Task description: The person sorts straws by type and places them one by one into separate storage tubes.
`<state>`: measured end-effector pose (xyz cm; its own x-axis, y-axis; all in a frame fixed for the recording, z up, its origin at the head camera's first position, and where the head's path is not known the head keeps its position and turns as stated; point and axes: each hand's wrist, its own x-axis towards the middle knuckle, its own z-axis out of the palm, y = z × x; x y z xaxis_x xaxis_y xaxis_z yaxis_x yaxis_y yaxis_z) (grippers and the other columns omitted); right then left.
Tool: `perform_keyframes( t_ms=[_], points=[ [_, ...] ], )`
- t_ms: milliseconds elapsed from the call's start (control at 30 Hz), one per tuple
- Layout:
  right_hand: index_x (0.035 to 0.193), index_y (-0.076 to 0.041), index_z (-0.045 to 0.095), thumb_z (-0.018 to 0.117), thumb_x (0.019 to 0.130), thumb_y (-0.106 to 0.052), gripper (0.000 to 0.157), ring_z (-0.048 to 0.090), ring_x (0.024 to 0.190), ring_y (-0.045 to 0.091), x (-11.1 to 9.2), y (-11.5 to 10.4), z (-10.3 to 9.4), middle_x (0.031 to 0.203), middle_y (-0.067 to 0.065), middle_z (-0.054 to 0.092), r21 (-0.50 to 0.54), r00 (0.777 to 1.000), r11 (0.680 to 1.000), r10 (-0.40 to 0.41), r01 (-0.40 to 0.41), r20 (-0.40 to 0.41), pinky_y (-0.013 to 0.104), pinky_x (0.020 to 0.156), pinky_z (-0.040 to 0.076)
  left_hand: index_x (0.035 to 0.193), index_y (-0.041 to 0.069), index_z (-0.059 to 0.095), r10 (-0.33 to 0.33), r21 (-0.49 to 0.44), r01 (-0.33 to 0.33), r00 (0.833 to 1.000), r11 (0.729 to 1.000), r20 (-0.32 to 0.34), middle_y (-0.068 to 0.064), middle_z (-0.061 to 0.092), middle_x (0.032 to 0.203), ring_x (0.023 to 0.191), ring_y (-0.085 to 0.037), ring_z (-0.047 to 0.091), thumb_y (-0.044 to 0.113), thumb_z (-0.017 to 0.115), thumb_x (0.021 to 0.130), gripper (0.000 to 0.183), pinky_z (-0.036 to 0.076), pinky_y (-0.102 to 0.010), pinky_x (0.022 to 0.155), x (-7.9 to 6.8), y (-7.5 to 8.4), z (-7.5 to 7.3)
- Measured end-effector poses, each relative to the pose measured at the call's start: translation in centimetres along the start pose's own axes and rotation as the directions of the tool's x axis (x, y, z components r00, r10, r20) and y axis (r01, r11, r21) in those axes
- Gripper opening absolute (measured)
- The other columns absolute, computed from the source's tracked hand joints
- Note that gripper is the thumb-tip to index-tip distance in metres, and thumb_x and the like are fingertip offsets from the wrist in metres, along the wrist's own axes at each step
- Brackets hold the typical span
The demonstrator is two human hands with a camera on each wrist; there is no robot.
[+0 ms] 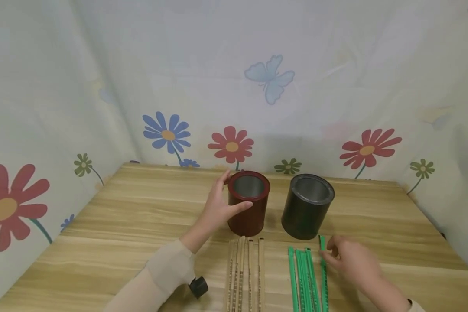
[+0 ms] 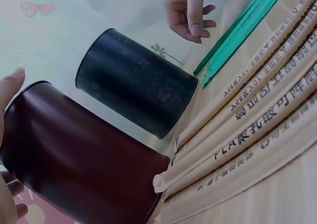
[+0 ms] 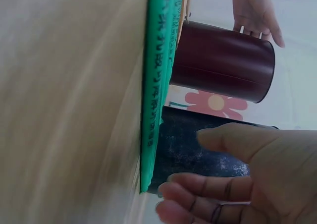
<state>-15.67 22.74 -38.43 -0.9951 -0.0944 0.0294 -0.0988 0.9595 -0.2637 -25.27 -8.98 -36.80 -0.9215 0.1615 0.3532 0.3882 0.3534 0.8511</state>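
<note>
My left hand [image 1: 220, 207] is spread around the left side of a dark red can [image 1: 248, 219], thumb across its front; firm contact cannot be told. The can stands upright with its top uncovered. My right hand [image 1: 352, 260] is beside the rightmost green wrapped straw [image 1: 323, 273], which lies apart from the other green wrapped straws [image 1: 305, 277]. In the right wrist view, a gap separates the right thumb [image 3: 223, 137] from the loosely bent fingers, with nothing held between them. A black can [image 1: 306, 216] stands upright beyond the green straws.
Several brown paper-wrapped straws [image 1: 241, 273] lie side by side in front of the red can, their near ends cut off by the frame. Everything stands on a wood-grain table [image 1: 113, 234]. Behind it hangs a pale cloth [image 1: 203, 78] printed with flowers and a butterfly.
</note>
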Motion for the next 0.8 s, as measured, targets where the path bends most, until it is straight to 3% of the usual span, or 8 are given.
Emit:
perform_keyframes(
  t_ms=[200,333,800],
  points=[
    [0.078,-0.013,0.06,0.069,0.085,-0.032,0.023,0.043,0.055,0.011,-0.2,0.2,0.6,0.064,-0.004,0.051,0.006,1.0,1.0,-0.012,0.012,0.002,0.026,0.049,0.033,0.149,0.015,0.03,0.03,-0.04,-0.03,1.0,0.999,0.003,-0.005,0.034,0.153,0.142,-0.026,0.031,0.039,0.082,0.074,0.095,0.028,-0.054,0.114,0.2,-0.6,0.2],
    [0.074,-0.014,0.057,0.069,0.085,-0.032,0.025,0.042,0.053,0.011,-0.2,0.2,1.0,0.061,-0.005,0.049,0.003,1.0,1.0,-0.008,0.008,0.006,0.025,0.047,0.032,0.147,0.013,0.033,0.015,-0.063,-0.016,1.0,0.998,-0.012,-0.007,0.038,0.151,0.138,-0.028,0.036,0.035,0.082,0.075,0.09,0.03,-0.053,0.113,0.2,-0.9,0.2],
    [0.063,-0.015,0.046,0.068,0.086,-0.035,0.037,0.038,0.049,0.012,-0.1,0.2,2.3,0.054,-0.003,0.042,0.005,0.999,0.999,0.04,-0.04,0.037,0.025,0.045,0.025,0.148,0.015,0.03,-0.005,-0.188,0.011,1.0,0.982,0.03,-0.006,0.039,0.149,0.139,-0.031,0.034,0.045,0.08,0.074,0.094,0.029,-0.056,0.113,0.3,-1.4,0.4]
  ],
)
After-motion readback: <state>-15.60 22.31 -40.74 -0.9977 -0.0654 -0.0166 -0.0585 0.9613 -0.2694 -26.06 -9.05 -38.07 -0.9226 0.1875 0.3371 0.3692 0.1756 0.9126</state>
